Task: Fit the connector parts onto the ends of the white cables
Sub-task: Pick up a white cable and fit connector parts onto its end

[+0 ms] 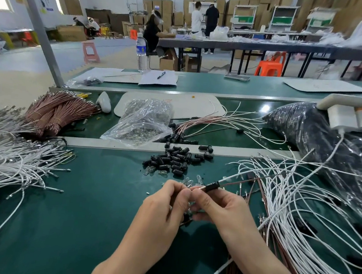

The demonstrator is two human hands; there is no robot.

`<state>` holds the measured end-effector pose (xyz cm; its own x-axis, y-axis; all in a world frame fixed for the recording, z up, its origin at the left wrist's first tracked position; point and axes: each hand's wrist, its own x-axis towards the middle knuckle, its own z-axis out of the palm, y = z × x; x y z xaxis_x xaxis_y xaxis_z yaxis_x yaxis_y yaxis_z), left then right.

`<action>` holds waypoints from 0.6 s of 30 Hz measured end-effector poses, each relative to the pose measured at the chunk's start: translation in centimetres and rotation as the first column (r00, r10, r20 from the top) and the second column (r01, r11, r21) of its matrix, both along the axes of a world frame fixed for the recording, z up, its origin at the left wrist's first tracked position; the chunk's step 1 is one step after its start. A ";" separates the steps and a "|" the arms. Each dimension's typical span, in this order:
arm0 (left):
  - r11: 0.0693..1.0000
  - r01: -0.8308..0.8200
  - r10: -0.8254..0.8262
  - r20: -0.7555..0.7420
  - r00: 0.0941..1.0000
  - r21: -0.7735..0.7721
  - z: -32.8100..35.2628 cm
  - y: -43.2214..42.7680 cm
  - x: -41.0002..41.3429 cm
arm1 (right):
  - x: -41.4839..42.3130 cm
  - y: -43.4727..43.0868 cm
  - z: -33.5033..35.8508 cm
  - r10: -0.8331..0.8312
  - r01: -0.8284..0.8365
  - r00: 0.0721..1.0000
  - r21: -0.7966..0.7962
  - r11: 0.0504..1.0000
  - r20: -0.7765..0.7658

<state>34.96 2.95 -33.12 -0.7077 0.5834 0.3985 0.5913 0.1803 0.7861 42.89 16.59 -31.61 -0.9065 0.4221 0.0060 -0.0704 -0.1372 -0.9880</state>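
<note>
At the centre of the frame your right hand (217,206) is clamped on the black connector part (212,185), which sits on a white cable (230,179) running off to the upper right. Your left hand (165,201) pinches the cable's tip just beside it. Keep tip and part in line, and slide the part straight so the thin end does not bend.

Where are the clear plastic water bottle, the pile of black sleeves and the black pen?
Clear plastic water bottle (141,49): head view, its blue label.
Pile of black sleeves (176,161): head view, pile's middle.
Black pen (161,75): head view, mid-barrel.
</note>
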 end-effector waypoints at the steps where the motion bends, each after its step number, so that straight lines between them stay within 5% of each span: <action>1: 1.000 -0.004 0.004 0.002 1.000 0.000 0.0 0.1 0.0 | 0.0 0.1 0.0 -0.002 0.002 1.000 -0.014 1.000 0.002; 6: 0.986 -0.128 0.112 -0.138 0.984 -0.110 0.2 -0.4 -0.1 | -0.1 0.2 0.0 -0.037 0.037 0.999 -0.035 0.999 -0.011; 12: 0.888 -0.419 0.366 -0.260 0.893 -0.188 0.4 -3.4 -2.6 | -0.2 1.4 0.0 -0.113 0.097 0.993 -0.277 0.956 -0.042; 18: 0.796 -0.387 0.260 -0.315 0.913 -0.465 -0.2 -3.9 -2.2 | -0.3 1.5 0.1 -0.098 0.083 0.995 -0.344 0.935 -0.028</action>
<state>32.77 -0.96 -33.28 -0.8203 0.4979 0.2817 0.5718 0.7267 0.3807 42.64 18.12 -31.56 -0.8666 0.4857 -0.1144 -0.1405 -0.4574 -0.8781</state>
